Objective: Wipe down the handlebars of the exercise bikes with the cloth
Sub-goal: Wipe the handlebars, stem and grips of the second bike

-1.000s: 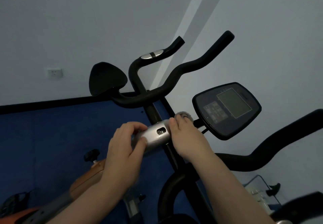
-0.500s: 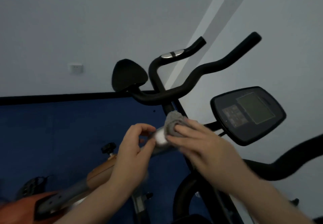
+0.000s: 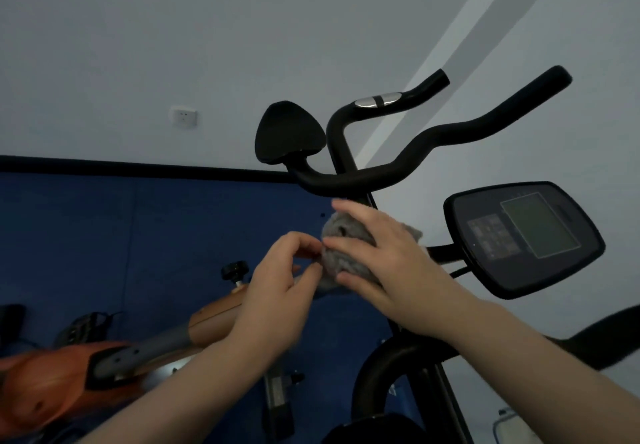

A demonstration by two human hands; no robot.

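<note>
A grey cloth (image 3: pixel 341 249) is bunched over the near handlebar grip, which it hides. My right hand (image 3: pixel 391 263) presses the cloth around that grip, fingers spread over it. My left hand (image 3: pixel 277 288) sits just left of the cloth, with its fingertips pinching at the cloth's edge. Behind my hands rise the black handlebars (image 3: pixel 415 153) of the exercise bike, with a silver pulse sensor (image 3: pixel 377 101) on the upper bar. The bike's console (image 3: pixel 526 236) hangs at the right.
A black pad (image 3: pixel 287 132) sits at the left end of the far bar. An orange bike frame (image 3: pixel 104 364) with a black knob (image 3: pixel 235 270) lies lower left. Another black bar (image 3: pixel 606 336) crosses at the right edge. A blue floor and a grey wall with a socket (image 3: pixel 183 117) lie behind.
The silver grip that my left hand held is now covered by the cloth. My right hand slid the cloth left over it, and my left hand loosened to a pinch. The view shifted left.
</note>
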